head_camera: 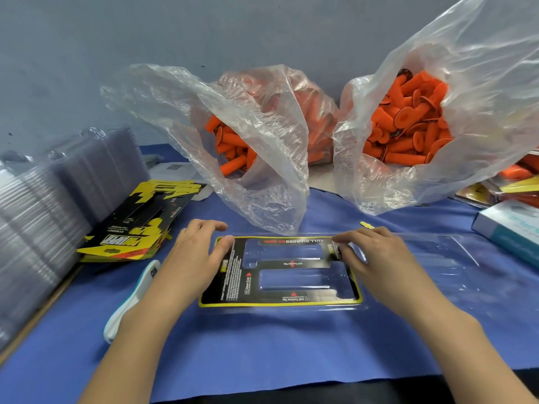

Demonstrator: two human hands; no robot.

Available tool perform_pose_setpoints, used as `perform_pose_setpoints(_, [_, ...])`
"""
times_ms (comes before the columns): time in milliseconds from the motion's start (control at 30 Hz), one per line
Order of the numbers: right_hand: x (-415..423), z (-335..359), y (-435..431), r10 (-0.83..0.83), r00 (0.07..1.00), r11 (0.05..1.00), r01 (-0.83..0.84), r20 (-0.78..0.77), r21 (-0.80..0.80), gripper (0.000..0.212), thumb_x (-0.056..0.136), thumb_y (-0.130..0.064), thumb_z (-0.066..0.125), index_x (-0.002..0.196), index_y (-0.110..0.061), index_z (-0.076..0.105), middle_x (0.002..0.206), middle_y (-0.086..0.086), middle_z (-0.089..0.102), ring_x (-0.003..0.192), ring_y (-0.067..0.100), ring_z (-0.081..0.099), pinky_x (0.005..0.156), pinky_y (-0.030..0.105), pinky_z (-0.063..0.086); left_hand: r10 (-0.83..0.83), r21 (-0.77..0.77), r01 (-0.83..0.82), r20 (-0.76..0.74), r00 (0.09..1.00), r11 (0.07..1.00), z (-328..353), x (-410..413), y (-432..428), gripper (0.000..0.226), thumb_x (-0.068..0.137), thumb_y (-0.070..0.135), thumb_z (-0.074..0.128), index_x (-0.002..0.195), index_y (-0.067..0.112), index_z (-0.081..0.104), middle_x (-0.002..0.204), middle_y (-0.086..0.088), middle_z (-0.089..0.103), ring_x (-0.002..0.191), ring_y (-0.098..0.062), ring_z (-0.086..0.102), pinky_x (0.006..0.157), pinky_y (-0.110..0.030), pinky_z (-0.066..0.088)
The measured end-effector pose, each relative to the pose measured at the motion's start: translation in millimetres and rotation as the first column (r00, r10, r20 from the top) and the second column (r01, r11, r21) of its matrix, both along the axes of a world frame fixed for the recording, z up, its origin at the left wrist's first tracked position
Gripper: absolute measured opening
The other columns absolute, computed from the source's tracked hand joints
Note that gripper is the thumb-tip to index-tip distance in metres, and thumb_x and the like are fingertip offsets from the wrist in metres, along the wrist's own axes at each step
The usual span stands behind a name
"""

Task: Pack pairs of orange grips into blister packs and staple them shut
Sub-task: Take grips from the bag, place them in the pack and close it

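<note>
One printed card [230, 275] is being seated in the left half of one open blister pack [437, 258] on the blue cloth [262, 345]. It is being pressed down by the flat-fingered left hand [198, 252]. Whether its far edge is being pinched or pushed by the right hand [370, 252] cannot be told. Two bags [262, 91] of orange grips [408, 123] are being left untouched behind. One pair is probably being called for next.

blister pack [291, 278] flat, seemingly empty, orange grips [408, 132] bagged
</note>
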State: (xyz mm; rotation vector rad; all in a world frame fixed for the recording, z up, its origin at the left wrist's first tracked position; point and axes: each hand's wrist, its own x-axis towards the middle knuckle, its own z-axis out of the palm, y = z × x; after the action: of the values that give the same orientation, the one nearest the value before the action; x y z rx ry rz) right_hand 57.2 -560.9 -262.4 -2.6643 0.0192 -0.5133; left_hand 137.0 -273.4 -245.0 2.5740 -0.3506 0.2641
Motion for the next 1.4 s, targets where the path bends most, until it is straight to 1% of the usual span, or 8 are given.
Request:
perform_pose_setpoints(200, [-4, 12, 12, 0.024, 0.997, 0.997, -0.029, 0.077, 0.065, 0.023, 0.097, -0.023, 0.054, 0.115, -0.026, 0.069, 0.110, -0.010, 0.069, 0.110, 0.022, 0.055, 0.093, 0.040, 0.042, 0.051, -0.259, -0.044, 0.020, 0.998, 0.965, -8, -28, 13, 0.019, 0.101, 0.025, 0.049, 0.117, 0.026, 0.060, 0.121, 0.003, 0.055, 0.094, -0.009, 0.063, 0.082, -0.024, 0.047])
perform_pose_setpoints(267, [-3, 14, 24, 0.063, 0.995, 0.996, -0.068, 0.076, 0.061, 0.026, 0.098, -0.022, 0.054, 0.120, -0.025, 0.067, 0.116, -0.008, 0.067, 0.113, 0.023, 0.054, 0.096, 0.038, 0.041, 0.082, -0.241, -0.086, -0.026, 0.996, 0.967, -14, -31, 14, 0.018, 0.102, 0.025, 0.049, 0.114, 0.030, 0.059, 0.116, 0.005, 0.058, 0.091, -0.006, 0.063, 0.075, -0.019, 0.044])
perform_pose_setpoints(433, [4, 7, 56, 0.144, 0.987, 0.984, -0.150, -0.074, -0.095, 0.046, 0.102, -0.042, 0.040, 0.147, -0.033, 0.040, 0.155, -0.006, 0.035, 0.142, 0.018, 0.029, 0.114, 0.029, 0.020, 0.086, -0.140, -0.110, -0.165, 0.983, 0.984, -22, -30, 7, 0.024, 0.102, 0.028, 0.047, 0.123, 0.031, 0.057, 0.117, -0.001, 0.060, 0.105, -0.017, 0.060, 0.095, -0.039, 0.047])
perform_pose_setpoints(633, [11, -4, 68, 0.098, 0.952, 0.963, -0.164, -0.289, -0.212, 0.067, 0.094, -0.069, 0.019, 0.154, -0.039, 0.013, 0.166, -0.001, 0.007, 0.152, 0.021, 0.005, 0.121, 0.042, 0.000, 0.046, -0.020, -0.050, -0.164, 0.985, 0.999, -26, -27, 4, 0.034, 0.102, 0.038, 0.043, 0.135, 0.035, 0.048, 0.111, 0.002, 0.053, 0.107, -0.018, 0.056, 0.092, -0.034, 0.043])
perform_pose_setpoints(833, [11, -5, 67, 0.089, 0.947, 0.958, -0.166, -0.308, -0.233, 0.068, 0.093, -0.071, 0.018, 0.154, -0.040, 0.012, 0.166, -0.001, 0.005, 0.151, 0.021, 0.004, 0.121, 0.042, 0.000, 0.044, 0.025, -0.040, -0.184, 0.982, 0.999, -29, -24, 3, 0.041, 0.101, 0.050, 0.034, 0.141, 0.039, 0.040, 0.100, 0.003, 0.048, 0.093, -0.014, 0.050, 0.080, -0.031, 0.039])
perform_pose_setpoints(1033, [11, -3, 61, 0.090, 0.944, 0.966, -0.160, -0.317, -0.204, 0.065, 0.094, -0.069, 0.019, 0.152, -0.041, 0.018, 0.164, -0.003, 0.009, 0.149, 0.016, 0.008, 0.121, 0.037, 0.003, 0.065, 0.126, -0.048, -0.132, 0.989, 0.991, -29, -25, 4, 0.045, 0.100, 0.057, 0.029, 0.139, 0.040, 0.042, 0.116, 0.005, 0.054, 0.115, -0.018, 0.055, 0.088, -0.036, 0.044])
perform_pose_setpoints(1233, [7, -2, 60, 0.071, 0.954, 0.970, -0.134, -0.290, -0.203, 0.058, 0.094, -0.066, 0.025, 0.147, -0.042, 0.024, 0.152, -0.004, 0.024, 0.136, 0.017, 0.020, 0.118, 0.035, 0.009, 0.068, 0.121, -0.055, -0.107, 0.992, 0.991, -30, -25, 11, 0.041, 0.099, 0.056, 0.031, 0.134, 0.041, 0.047, 0.105, 0.010, 0.049, 0.097, -0.011, 0.055, 0.084, -0.035, 0.048])
perform_pose_setpoints(1400, [8, -3, 62, 0.060, 0.951, 0.968, -0.130, -0.304, -0.215, 0.060, 0.094, -0.067, 0.024, 0.148, -0.041, 0.023, 0.152, -0.002, 0.023, 0.134, 0.020, 0.019, 0.120, 0.039, 0.008, -0.001, 0.062, -0.004, 0.079, 0.997, 0.998, -25, -23, 5, 0.052, 0.093, 0.063, 0.031, 0.135, 0.039, 0.048, 0.132, 0.013, 0.040, 0.124, -0.012, 0.042, 0.097, -0.037, 0.044])
